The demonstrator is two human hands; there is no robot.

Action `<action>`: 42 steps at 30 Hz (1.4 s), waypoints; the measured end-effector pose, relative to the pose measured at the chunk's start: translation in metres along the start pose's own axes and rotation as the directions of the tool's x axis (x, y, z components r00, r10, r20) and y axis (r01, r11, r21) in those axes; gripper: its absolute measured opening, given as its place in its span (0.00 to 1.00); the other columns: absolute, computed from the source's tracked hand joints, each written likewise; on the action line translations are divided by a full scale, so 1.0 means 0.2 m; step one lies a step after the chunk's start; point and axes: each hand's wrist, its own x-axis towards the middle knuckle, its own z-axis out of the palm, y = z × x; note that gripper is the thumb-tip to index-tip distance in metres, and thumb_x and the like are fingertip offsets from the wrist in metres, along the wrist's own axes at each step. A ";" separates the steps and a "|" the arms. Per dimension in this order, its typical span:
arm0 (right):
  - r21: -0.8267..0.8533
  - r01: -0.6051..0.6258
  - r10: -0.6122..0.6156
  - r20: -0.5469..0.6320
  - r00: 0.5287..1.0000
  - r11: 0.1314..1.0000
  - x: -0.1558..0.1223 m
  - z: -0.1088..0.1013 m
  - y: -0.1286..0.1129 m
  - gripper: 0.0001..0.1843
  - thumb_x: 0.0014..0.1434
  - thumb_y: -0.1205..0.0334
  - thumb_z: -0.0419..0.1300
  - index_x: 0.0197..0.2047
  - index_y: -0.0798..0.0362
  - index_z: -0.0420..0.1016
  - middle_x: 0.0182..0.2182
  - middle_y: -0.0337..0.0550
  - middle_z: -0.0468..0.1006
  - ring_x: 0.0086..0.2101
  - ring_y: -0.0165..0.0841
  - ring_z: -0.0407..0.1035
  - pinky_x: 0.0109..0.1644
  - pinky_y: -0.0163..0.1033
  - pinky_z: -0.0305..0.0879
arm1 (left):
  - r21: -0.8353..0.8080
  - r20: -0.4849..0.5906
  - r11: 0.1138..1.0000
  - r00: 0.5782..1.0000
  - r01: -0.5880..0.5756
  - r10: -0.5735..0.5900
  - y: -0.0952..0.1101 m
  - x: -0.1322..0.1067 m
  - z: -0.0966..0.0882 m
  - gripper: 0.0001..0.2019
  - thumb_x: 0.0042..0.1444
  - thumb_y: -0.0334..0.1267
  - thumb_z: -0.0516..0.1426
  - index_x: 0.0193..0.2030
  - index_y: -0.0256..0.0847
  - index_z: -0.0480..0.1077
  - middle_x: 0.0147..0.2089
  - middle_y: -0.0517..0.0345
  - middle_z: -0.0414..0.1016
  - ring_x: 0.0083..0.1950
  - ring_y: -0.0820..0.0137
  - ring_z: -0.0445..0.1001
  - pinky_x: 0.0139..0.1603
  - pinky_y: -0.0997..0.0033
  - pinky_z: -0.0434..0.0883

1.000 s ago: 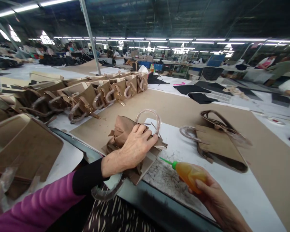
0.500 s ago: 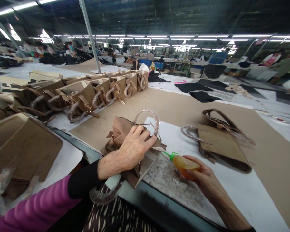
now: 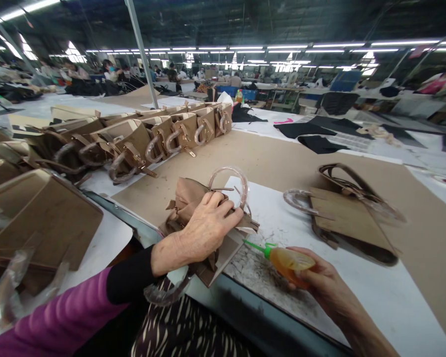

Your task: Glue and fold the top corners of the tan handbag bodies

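My left hand (image 3: 208, 228) is closed on a brown handbag (image 3: 186, 193) at the table's front edge, its fingers bent over the bag's upper side. One plastic-wrapped handle of this bag arches up behind the hand; another hangs below my wrist. In my right hand (image 3: 321, 275) is a squeeze bottle (image 3: 288, 263) of amber liquid, fingers wrapped around its body. The bottle lies nearly level, and its thin green nozzle points left, with the tip at the edge of the bag's flat panel. Whether the tip touches the panel, I cannot tell.
A second brown bag (image 3: 347, 218) lies flat at the right. Rows of brown handbags (image 3: 130, 139) stand at the left, one large bag (image 3: 48, 213) nearest me. Black pieces (image 3: 305, 130) lie farther back. A metal pole (image 3: 143, 54) rises behind the rows. People work in the background.
The bottle has moved slightly down, and its nozzle tip has gone left and down along the bag panel's edge. My left hand keeps its hold on the bag. The whole view has shifted a little.
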 end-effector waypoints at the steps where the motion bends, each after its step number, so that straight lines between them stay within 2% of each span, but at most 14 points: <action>1: 0.007 -0.001 0.001 -0.004 1.000 1.000 0.00 0.00 0.01 0.19 0.41 0.63 0.69 0.40 0.55 0.78 0.34 0.48 0.79 0.32 0.44 0.71 0.28 0.41 0.68 | 0.000 -0.002 1.000 1.000 -0.001 0.001 0.00 0.00 0.00 0.19 0.53 0.24 0.50 0.52 0.35 0.65 0.47 0.47 0.68 0.46 0.59 0.58 0.46 0.57 0.62; 12: 0.097 -0.051 0.049 0.024 0.999 0.994 -0.06 0.05 0.05 0.20 0.40 0.61 0.71 0.40 0.53 0.79 0.35 0.48 0.79 0.32 0.43 0.70 0.25 0.38 0.67 | -0.002 -0.002 1.000 1.000 0.003 -0.003 0.01 -0.02 0.01 0.19 0.52 0.24 0.51 0.52 0.36 0.65 0.48 0.47 0.68 0.47 0.59 0.57 0.47 0.58 0.61; 19: 0.108 -0.100 0.095 0.057 0.994 0.989 -0.10 0.09 0.04 0.19 0.38 0.65 0.69 0.38 0.52 0.79 0.34 0.46 0.79 0.32 0.43 0.70 0.25 0.37 0.66 | -0.009 0.005 1.000 1.000 0.008 -0.008 0.01 -0.02 0.01 0.18 0.54 0.26 0.50 0.52 0.35 0.64 0.47 0.47 0.68 0.46 0.59 0.57 0.47 0.57 0.61; 24: 0.121 -0.151 0.141 0.092 0.986 0.981 -0.13 0.11 0.04 0.19 0.37 0.68 0.66 0.37 0.53 0.80 0.31 0.46 0.79 0.29 0.41 0.70 0.24 0.37 0.65 | 0.006 0.026 1.000 1.000 0.007 -0.007 0.01 -0.02 0.00 0.17 0.56 0.28 0.49 0.52 0.36 0.65 0.47 0.46 0.69 0.46 0.59 0.58 0.46 0.57 0.60; 30: 0.094 -0.164 0.157 0.077 0.985 0.982 -0.19 0.16 0.03 0.18 0.35 0.68 0.65 0.35 0.51 0.80 0.28 0.43 0.78 0.25 0.39 0.68 0.23 0.37 0.64 | -0.002 0.034 1.000 0.999 0.007 -0.007 0.01 -0.02 -0.01 0.16 0.58 0.29 0.48 0.53 0.36 0.65 0.47 0.46 0.68 0.47 0.58 0.58 0.47 0.56 0.60; 37: 0.090 -0.207 0.192 0.155 0.969 0.974 -0.23 0.17 0.05 0.18 0.35 0.67 0.65 0.35 0.51 0.81 0.27 0.45 0.78 0.25 0.39 0.69 0.23 0.37 0.65 | 0.009 0.037 1.000 0.999 0.010 -0.010 0.01 -0.03 0.00 0.17 0.57 0.28 0.48 0.53 0.36 0.64 0.48 0.47 0.68 0.47 0.59 0.57 0.47 0.57 0.60; 42: 0.127 -0.221 0.205 0.127 0.970 0.967 -0.27 0.21 0.05 0.16 0.34 0.67 0.67 0.32 0.51 0.81 0.25 0.44 0.78 0.21 0.36 0.68 0.22 0.36 0.64 | -0.007 0.028 1.000 1.000 0.008 -0.008 0.01 -0.03 0.01 0.17 0.57 0.27 0.48 0.53 0.35 0.65 0.48 0.47 0.69 0.47 0.59 0.57 0.47 0.57 0.60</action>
